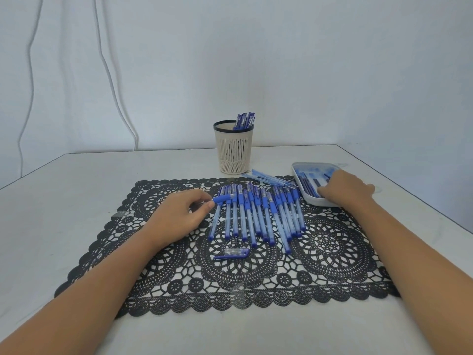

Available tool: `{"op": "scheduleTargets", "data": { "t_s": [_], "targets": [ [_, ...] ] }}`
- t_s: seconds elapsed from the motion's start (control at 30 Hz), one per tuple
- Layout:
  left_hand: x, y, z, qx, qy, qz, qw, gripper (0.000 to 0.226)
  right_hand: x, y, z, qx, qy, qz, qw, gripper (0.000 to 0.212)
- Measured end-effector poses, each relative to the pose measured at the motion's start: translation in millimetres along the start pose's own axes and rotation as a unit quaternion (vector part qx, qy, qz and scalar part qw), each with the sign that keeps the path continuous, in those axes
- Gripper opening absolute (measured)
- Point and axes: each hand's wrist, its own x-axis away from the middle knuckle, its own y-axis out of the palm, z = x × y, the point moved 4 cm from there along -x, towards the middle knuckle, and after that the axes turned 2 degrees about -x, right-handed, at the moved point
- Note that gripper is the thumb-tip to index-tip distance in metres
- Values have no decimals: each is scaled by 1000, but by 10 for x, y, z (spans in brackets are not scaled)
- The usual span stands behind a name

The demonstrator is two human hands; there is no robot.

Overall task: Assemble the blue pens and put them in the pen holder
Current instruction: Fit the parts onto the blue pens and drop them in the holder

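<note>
Several blue pen barrels (258, 216) lie side by side on the black lace mat (230, 272). My left hand (176, 216) pinches a blue pen part (222, 199) at the left end of that row. My right hand (345, 188) reaches into the white tray (311, 200) of pen refills at the right; its fingertips are hidden among them. The beige pen holder (234, 149) stands behind the mat with a few assembled blue pens (244, 121) in it. A loose pen cap (231, 253) lies in front of the row.
A few clear pen barrels (268, 178) lie between the holder and the tray. A small dark piece (235, 240) sits near the cap. The white table (76, 180) ends close behind the holder, at a pale wall with a hanging cable (110, 73).
</note>
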Motion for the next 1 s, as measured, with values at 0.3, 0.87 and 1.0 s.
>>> {"op": "scheduleTargets", "data": {
  "t_s": [0.3, 0.87, 1.0],
  "targets": [
    [2, 5, -13, 3, -1, -2, 1000, 17, 58, -65, -45, -61, -11, 60, 996, 14],
    [20, -93, -46, 16, -33, 31, 999, 19, 760, -290, -725, -243, -366, 11, 898, 20],
    [21, -88, -65, 22, -37, 27, 999, 17, 772, -276, -733, -243, -370, 13, 897, 21]
  ]
}}
